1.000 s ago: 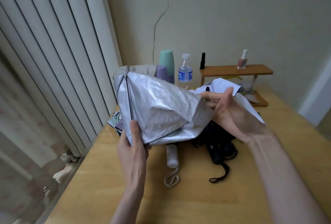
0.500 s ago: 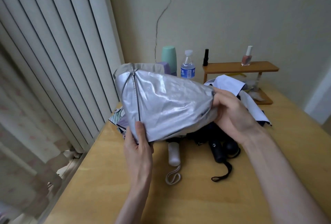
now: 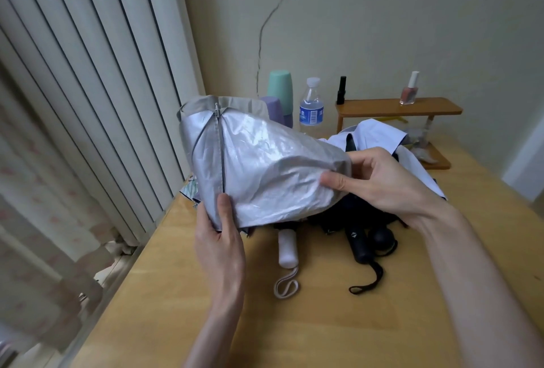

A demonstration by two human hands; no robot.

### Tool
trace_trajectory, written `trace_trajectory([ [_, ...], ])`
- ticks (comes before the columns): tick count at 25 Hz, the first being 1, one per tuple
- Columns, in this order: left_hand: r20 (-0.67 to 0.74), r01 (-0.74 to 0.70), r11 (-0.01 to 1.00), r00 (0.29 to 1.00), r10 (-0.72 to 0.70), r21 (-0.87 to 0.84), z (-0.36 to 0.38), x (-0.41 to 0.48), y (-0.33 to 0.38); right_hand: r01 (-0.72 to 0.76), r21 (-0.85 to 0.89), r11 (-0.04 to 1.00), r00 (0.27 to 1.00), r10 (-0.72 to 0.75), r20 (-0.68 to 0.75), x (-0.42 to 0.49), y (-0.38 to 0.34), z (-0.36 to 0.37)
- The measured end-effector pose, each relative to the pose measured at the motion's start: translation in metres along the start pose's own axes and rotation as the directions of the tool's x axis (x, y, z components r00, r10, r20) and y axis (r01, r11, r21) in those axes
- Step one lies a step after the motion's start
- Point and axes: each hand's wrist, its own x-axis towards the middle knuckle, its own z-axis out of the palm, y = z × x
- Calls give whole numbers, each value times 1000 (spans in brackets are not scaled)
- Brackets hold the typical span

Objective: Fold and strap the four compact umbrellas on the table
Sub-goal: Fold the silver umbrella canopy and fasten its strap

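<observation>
I hold a silver umbrella [image 3: 259, 170] above the table, its loose canopy spread between my hands. My left hand [image 3: 219, 244] grips its lower left edge beside a rib, thumb on top. My right hand [image 3: 379, 179] pinches the gathered fabric at its right end. Under it lie a white-handled umbrella [image 3: 288, 248] with a looped strap, a black umbrella [image 3: 360, 242] with a black wrist strap, and a white-and-dark canopy [image 3: 379, 135] behind. A patterned canopy [image 3: 188, 191] peeks out at the left.
The wooden table [image 3: 323, 323] runs along vertical blinds [image 3: 88, 88] on the left. At the back stand a green cup [image 3: 280, 92], a purple cup [image 3: 272, 106], a water bottle [image 3: 311, 107] and a small wooden shelf [image 3: 397, 107] with two nail polish bottles.
My right hand went from open beside the silver canopy to pinching its right end. The canopy has been drawn tighter between both hands. My left hand kept its grip.
</observation>
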Motion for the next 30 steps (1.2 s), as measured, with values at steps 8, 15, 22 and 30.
trace_trajectory([
  [8,-12,-32,999,999,32,20,3,-4,2,-73,126,989,994,63,86,4,5,15],
  [15,-8,-38,999,999,39,39,4,-3,-2,-27,192,981,999,20,37,-7,-1,5],
  [22,74,-42,996,996,48,-72,10,-12,4,-51,53,997,995,46,89,-29,-2,-18],
  [30,231,91,951,973,-21,-296,23,-17,10,68,-139,988,993,-81,-85,-31,9,-26],
])
